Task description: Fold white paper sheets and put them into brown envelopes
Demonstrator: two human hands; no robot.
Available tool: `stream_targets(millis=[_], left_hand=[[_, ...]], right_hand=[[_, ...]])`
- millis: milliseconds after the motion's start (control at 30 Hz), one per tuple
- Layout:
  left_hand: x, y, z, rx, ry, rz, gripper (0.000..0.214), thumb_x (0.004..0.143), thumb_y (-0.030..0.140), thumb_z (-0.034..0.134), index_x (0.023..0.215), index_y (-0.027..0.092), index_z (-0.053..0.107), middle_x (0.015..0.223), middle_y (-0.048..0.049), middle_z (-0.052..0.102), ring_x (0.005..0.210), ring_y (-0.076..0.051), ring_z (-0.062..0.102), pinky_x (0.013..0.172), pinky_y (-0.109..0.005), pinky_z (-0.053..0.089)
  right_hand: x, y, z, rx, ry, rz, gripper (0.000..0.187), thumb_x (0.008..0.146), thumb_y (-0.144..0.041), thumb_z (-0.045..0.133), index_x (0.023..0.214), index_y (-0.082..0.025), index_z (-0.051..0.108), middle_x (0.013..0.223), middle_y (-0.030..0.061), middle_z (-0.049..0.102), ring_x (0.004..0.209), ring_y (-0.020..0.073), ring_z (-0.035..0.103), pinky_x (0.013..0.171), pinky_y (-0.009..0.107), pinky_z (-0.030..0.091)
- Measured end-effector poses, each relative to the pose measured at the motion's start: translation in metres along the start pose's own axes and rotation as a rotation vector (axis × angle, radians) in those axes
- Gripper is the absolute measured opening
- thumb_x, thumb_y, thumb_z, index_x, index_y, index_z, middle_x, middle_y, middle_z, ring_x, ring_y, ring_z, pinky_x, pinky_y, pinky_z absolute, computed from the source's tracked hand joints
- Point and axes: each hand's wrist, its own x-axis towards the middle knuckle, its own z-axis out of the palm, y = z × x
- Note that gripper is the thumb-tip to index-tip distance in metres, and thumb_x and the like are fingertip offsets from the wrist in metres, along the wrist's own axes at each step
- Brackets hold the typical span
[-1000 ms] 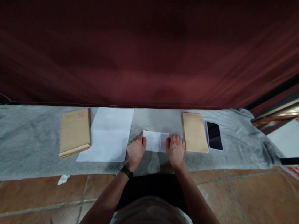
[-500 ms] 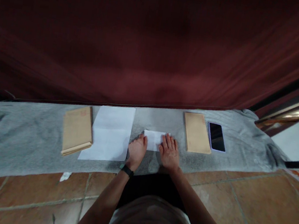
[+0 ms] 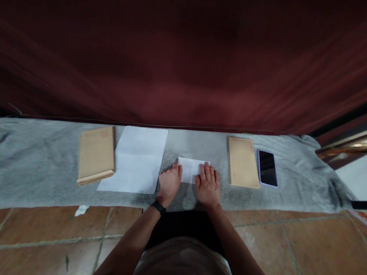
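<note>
A small folded white paper [image 3: 190,167] lies on a grey cloth [image 3: 31,162] spread on the floor. My left hand [image 3: 169,181] rests at the paper's left edge, fingers together and flat. My right hand [image 3: 209,184] lies flat over the paper's right part, fingers stretched out and pressing down. A black band sits on my left wrist. Neither hand grips anything.
A larger white sheet [image 3: 136,160] and a stack of brown envelopes [image 3: 96,154] lie to the left. Another brown envelope [image 3: 243,161] and a dark phone [image 3: 267,167] lie to the right. A dark red curtain [image 3: 181,51] hangs behind. Tiled floor is in front.
My right hand slid left from the paper's right edge onto the paper, so less of the paper shows. My left hand stayed at the left edge.
</note>
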Motion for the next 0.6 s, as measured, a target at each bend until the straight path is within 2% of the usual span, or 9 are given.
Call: stream_targets(millis=[267, 600], left_hand=[[-0.0019, -0.0001, -0.0021, -0.003, -0.023, 0.127, 0.034, 0.102, 0.016, 0.035, 0.129, 0.012, 0.055, 0.099, -0.0162, 0.072, 0.100, -0.024, 0.069, 0.087, -0.034, 0.049], [-0.0045, -0.0027, 0.0044, 0.014, -0.016, 0.200, 0.034, 0.100, 0.011, 0.035, 0.128, 0.012, 0.054, 0.109, -0.0174, 0.068, 0.107, -0.027, 0.063, 0.092, -0.038, 0.046]], right_hand=[[-0.0009, 0.0020, 0.0021, 0.011, 0.009, -0.007, 0.054, 0.103, -0.035, 0.039, 0.153, -0.014, 0.039, 0.157, 0.0172, 0.041, 0.145, 0.0302, 0.036, 0.118, 0.053, 0.024], [-0.0022, 0.0017, 0.0006, -0.006, 0.020, -0.019, 0.054, 0.104, -0.035, 0.038, 0.154, -0.014, 0.037, 0.157, 0.0172, 0.041, 0.145, 0.0301, 0.036, 0.118, 0.052, 0.025]])
